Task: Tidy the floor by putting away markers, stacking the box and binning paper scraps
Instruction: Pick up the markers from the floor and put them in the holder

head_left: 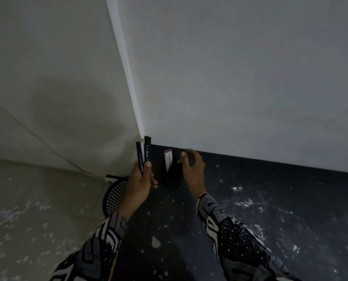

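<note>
Down by the corner of the room, a black pen holder (172, 175) stands on the dark floor (270, 220) close to the white wall (240, 78). Two markers (168, 160) stand in it, upright and side by side, leaning a touch left: one with a grey end, one with a magenta end, both ends pointing up. Whether anything else is inside, the dark holder does not let us see.

The left hand (141, 182) grips two black markers (143, 155) in a fist, thumb pressed along them. Their long axes run nearly vertical in the view, parallel to each other, tips up toward the wall corner. The right-hand one of the pair reaches higher and shows a yellow-green end at its top; the other is all dark at the top.

The right hand (191, 167) hovers just right of the holder, fingers loosely spread and curved, grasping nothing. It is blurred, and whether a fingertip touches the holder's rim cannot be told.

Left of the holder, partly behind the left wrist, sits a blue mesh basket (114, 196); its contents are out of sight. Pale scraps and flecks (244, 202) speckle the dark floor to the right. Both arms wear black-and-white patterned sleeves (236, 242).
</note>
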The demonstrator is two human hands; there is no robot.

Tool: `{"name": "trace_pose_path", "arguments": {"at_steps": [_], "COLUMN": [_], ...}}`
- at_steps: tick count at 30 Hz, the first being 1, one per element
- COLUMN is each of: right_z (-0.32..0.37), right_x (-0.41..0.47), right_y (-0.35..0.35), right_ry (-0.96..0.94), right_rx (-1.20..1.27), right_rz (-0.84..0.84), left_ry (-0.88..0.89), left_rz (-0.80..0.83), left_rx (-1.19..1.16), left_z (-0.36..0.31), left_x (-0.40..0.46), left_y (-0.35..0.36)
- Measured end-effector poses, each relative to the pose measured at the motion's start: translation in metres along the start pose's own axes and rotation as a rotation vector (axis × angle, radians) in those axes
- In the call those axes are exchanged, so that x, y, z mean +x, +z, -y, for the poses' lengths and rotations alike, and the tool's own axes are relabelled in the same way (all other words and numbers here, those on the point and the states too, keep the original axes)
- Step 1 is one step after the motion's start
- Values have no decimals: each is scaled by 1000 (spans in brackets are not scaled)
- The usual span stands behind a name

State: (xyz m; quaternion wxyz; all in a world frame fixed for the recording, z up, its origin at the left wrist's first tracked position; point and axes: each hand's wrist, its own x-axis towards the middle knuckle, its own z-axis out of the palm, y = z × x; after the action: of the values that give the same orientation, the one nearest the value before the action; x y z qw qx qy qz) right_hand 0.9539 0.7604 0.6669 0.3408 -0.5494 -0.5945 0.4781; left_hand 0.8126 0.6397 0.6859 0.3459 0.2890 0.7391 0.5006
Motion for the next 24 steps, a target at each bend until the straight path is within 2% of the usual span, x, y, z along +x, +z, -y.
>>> {"name": "trace_pose_path", "arguments": {"at_steps": [3,5,6,8,10,12,15,19,21,24], "right_z": [12,26,33,48,61,69,75,70,69,71], "right_x": [-3,-8,-11,-16,-22,-23,-19,-16,-13,-4], "right_y": [-5,-9,-11,-11,-8,-4,-4,-2,0,1], "right_ry": [-122,-225,-247,-205,-82,49,220,222,202,111], "right_rx": [-14,63,119,194,226,304,437,394,419,411], "right_rz": [-233,-293,-248,-46,158,217,91,-54,-92,-171], "left_ry": [28,64,95,160,210,282,377,389,357,341], "left_rz": [20,42,58,108,182,268,366,403,376,249], "left_rx": [26,46,67,132,203,300,398,401,388,424], "left_z": [-2,-5,-7,-11,-16,-19,-22,-20,-15,-2], "left_x": [-1,-2,-2,-4,-7,-10,-10,-5,0,7], "left_y": [4,9,13,21,29,34,38,41,40,34]}}
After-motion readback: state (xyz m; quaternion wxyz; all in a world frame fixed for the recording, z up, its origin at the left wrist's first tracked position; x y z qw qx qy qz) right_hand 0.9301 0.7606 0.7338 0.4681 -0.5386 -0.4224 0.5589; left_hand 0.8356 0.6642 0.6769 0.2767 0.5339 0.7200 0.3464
